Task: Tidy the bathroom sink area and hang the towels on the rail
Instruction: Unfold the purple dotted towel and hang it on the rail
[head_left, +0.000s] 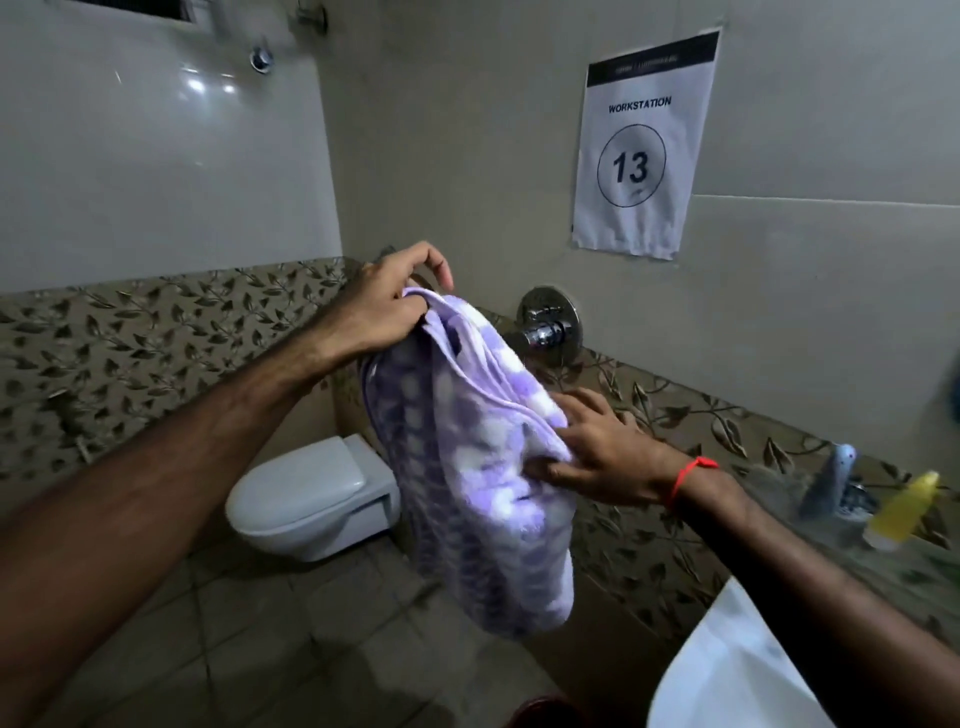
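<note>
A purple and white patterned towel (483, 467) hangs folded in front of the tiled wall, above the floor. My left hand (387, 304) grips its top edge, with the thumb and fingers closed over the cloth. My right hand (605, 452) holds the towel's right side lower down, fingers pressed into the fabric; a red thread circles that wrist. No rail shows clearly; whatever is behind my left hand is hidden. The white sink (727, 670) shows at the lower right under my right forearm.
A chrome wall valve (548, 325) sticks out just right of the towel. A white toilet (311, 493) stands below left. On the counter at right are a yellow bottle (904, 512) and a chrome tap (831, 483). A "Workstation 13" sheet (644, 145) hangs on the wall.
</note>
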